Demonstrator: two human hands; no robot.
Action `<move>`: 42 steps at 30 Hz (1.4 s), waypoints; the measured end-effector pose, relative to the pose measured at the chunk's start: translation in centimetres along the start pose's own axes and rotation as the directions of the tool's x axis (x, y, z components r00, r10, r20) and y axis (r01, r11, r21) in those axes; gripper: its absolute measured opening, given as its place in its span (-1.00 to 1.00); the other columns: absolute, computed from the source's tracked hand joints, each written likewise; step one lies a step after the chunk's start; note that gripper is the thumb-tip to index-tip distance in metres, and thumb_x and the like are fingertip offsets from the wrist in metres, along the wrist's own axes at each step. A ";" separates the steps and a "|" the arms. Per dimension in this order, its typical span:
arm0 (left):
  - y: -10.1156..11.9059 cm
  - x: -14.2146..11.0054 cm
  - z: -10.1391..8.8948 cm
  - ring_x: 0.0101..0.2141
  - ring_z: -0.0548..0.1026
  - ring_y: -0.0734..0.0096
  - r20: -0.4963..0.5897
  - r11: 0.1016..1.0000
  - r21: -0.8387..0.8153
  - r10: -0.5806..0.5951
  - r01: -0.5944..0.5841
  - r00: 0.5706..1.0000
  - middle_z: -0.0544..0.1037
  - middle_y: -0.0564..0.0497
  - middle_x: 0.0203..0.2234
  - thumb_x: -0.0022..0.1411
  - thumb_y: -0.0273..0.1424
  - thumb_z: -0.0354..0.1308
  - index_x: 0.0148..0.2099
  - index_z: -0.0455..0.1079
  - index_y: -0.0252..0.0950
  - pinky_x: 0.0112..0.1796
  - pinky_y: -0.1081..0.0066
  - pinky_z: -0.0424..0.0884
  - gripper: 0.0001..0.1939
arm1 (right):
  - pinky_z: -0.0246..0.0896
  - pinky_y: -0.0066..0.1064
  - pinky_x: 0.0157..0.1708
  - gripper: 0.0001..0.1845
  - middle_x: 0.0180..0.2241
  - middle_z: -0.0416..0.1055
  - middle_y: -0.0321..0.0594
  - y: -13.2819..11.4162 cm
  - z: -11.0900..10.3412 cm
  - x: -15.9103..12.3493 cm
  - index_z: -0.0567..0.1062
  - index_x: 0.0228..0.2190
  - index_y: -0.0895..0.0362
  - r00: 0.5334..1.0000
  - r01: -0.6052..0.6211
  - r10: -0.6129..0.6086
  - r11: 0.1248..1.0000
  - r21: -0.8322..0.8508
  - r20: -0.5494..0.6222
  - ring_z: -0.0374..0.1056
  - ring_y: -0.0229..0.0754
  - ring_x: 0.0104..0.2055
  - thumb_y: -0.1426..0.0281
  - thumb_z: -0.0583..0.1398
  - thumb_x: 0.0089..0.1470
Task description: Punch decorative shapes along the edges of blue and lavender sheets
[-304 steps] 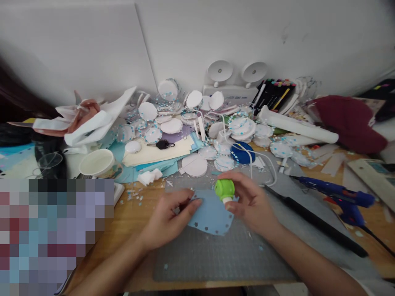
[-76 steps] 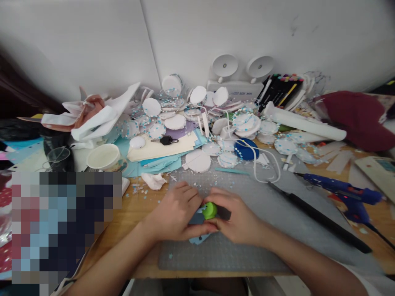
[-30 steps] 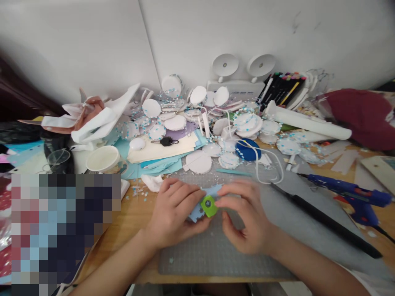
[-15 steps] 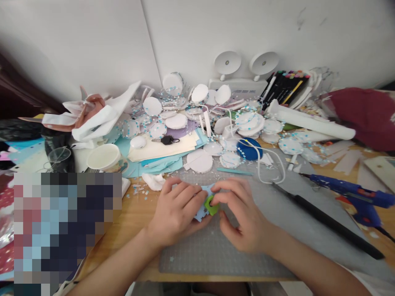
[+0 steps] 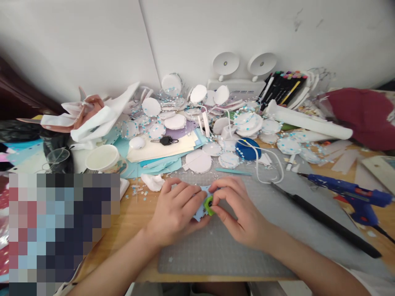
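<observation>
My left hand (image 5: 180,207) is closed over a light blue sheet of paper (image 5: 201,211) with a jagged, cut-out edge. A small green paper punch (image 5: 209,205) with a dark round middle sits at the right edge of the paper, between my two hands. My right hand (image 5: 239,209) has its thumb and index finger pinched at the punch's right side. Both hands hover low over a grey gridded cutting mat (image 5: 216,255). The left fingertips hide part of the paper.
A black-handled knife-like tool (image 5: 327,220) and blue glue gun (image 5: 348,189) lie to the right. White discs (image 5: 199,160) with blue star strings pile up behind. Coloured paper sheets (image 5: 160,150) with keys (image 5: 168,141) and a white bowl (image 5: 102,157) stand at the left.
My right thumb has come up to the green punch, closing the gap to the index finger. The punch has turned slightly. My left hand stays on the paper.
</observation>
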State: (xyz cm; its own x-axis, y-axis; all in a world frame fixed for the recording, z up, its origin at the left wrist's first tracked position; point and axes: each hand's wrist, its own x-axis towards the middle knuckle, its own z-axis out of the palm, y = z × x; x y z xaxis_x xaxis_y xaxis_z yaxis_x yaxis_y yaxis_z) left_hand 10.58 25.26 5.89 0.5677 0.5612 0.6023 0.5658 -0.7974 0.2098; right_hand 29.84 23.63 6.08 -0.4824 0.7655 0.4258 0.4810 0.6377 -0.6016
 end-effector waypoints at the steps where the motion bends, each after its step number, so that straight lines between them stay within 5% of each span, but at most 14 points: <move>1: 0.0 0.0 0.0 -0.37 0.50 0.32 0.000 1.000 -0.001 -0.002 0.002 1.000 0.58 -0.02 -0.33 0.10 -0.36 0.22 -0.17 0.37 -0.32 -0.22 0.23 0.22 -0.76 | 0.11 -0.16 -0.10 -0.91 -0.21 0.31 -0.13 0.1 0.0 0.0 0.27 -0.33 0.10 1.000 -0.009 0.009 1.000 -0.002 -0.010 0.21 -0.08 -0.11 0.53 0.07 0.14; 16: 0.1 0.0 -0.1 -0.38 0.47 0.35 0.031 0.999 -0.008 0.033 -0.033 0.999 0.58 0.00 -0.34 0.15 -0.33 0.17 -0.16 0.38 -0.29 -0.22 0.24 0.22 -0.79 | 0.15 -0.11 -0.14 -0.83 -0.25 0.31 -0.14 0.2 0.4 -0.1 0.24 -0.38 0.09 1.000 -0.022 0.022 0.999 -0.028 0.007 0.18 -0.06 -0.16 0.60 0.00 0.13; 22: 0.2 -0.1 -0.1 -0.38 0.47 0.35 0.048 0.999 -0.027 0.044 -0.043 0.998 0.58 -0.01 -0.35 0.13 -0.35 0.18 -0.15 0.38 -0.30 -0.22 0.23 0.22 -0.78 | 0.17 -0.18 -0.15 -0.85 -0.29 0.29 -0.17 0.3 0.1 -0.2 0.22 -0.41 0.08 0.991 -0.084 0.097 0.988 0.131 -0.091 0.21 -0.10 -0.18 0.54 -0.03 0.17; 25: 0.3 0.1 -0.3 -0.41 0.47 0.36 0.000 0.994 -0.109 -0.022 0.022 1.000 0.57 0.00 -0.39 0.09 -0.31 0.21 -0.21 0.40 -0.29 -0.23 0.24 0.25 -0.78 | 0.23 -0.28 -0.24 -0.89 -0.35 0.30 -0.20 1.0 -0.1 -0.1 0.24 -0.38 0.08 0.965 -0.155 0.189 0.970 0.185 -0.180 0.28 -0.15 -0.26 0.49 0.00 0.19; 28: 0.3 0.4 -0.6 -0.44 0.46 0.36 -0.070 0.946 -0.277 -0.194 0.168 0.978 0.55 0.00 -0.46 0.01 -0.25 0.28 -0.30 0.41 -0.29 -0.31 0.29 0.30 -0.75 | 0.29 -0.32 -0.28 -0.87 -0.33 0.36 -0.19 1.9 0.0 0.1 0.31 -0.30 0.08 0.966 -0.203 0.217 0.973 0.110 -0.141 0.33 -0.15 -0.26 0.53 0.02 0.17; 33: 0.3 0.7 -0.9 -0.51 0.44 0.40 0.017 0.724 -0.501 -0.539 0.474 0.842 0.50 0.05 -0.58 0.09 -0.27 0.23 -0.44 0.40 -0.30 -0.47 0.41 0.35 -0.80 | 0.26 -0.14 -0.03 -0.67 -0.13 0.40 -0.11 2.1 -0.2 0.2 0.38 -0.14 0.07 0.986 -0.140 0.144 0.989 0.051 -0.084 0.30 -0.07 -0.01 0.60 -0.03 0.15; 36: 0.2 0.7 -0.7 -0.55 0.41 0.43 0.103 0.632 -0.540 -0.606 0.556 0.789 0.48 0.07 -0.61 0.12 -0.27 0.21 -0.49 0.40 -0.31 -0.52 0.45 0.34 -0.76 | 0.17 -0.11 0.07 -0.62 -0.01 0.33 -0.07 1.3 -0.3 0.1 0.31 -0.01 0.09 0.991 -0.108 0.117 0.987 0.118 -0.068 0.23 -0.05 0.08 0.52 0.07 0.12; 40: 0.3 0.5 -0.2 -0.55 0.37 0.44 0.149 0.678 -0.515 -0.531 0.524 0.834 0.43 0.07 -0.63 0.13 -0.21 0.20 -0.48 0.39 -0.32 -0.52 0.45 0.29 -0.72 | 0.13 -0.15 0.10 -0.38 0.04 0.26 -0.03 0.6 0.4 0.0 0.20 0.09 0.12 0.999 -0.051 0.049 0.986 0.158 0.014 0.18 -0.04 0.11 0.38 0.25 0.01; 42: 0.4 0.4 -0.1 -0.56 0.32 0.47 0.202 0.710 -0.515 -0.445 0.481 0.873 0.38 0.08 -0.64 0.19 -0.20 0.14 -0.49 0.36 -0.33 -0.52 0.46 0.24 -0.68 | 0.22 -0.23 0.01 -0.48 -0.06 0.33 -0.09 0.5 0.9 0.0 0.27 0.01 0.10 0.999 -0.051 0.048 0.981 0.186 0.016 0.26 -0.09 0.01 0.36 0.27 0.01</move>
State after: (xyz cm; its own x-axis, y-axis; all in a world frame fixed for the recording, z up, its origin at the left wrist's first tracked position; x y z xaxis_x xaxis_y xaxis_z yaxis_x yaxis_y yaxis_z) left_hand 10.98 25.17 6.32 0.3645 0.8891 0.2768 0.3667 -0.4102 0.8350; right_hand 29.43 23.89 5.22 -0.4706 0.7940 0.3850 0.3601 0.5711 -0.7377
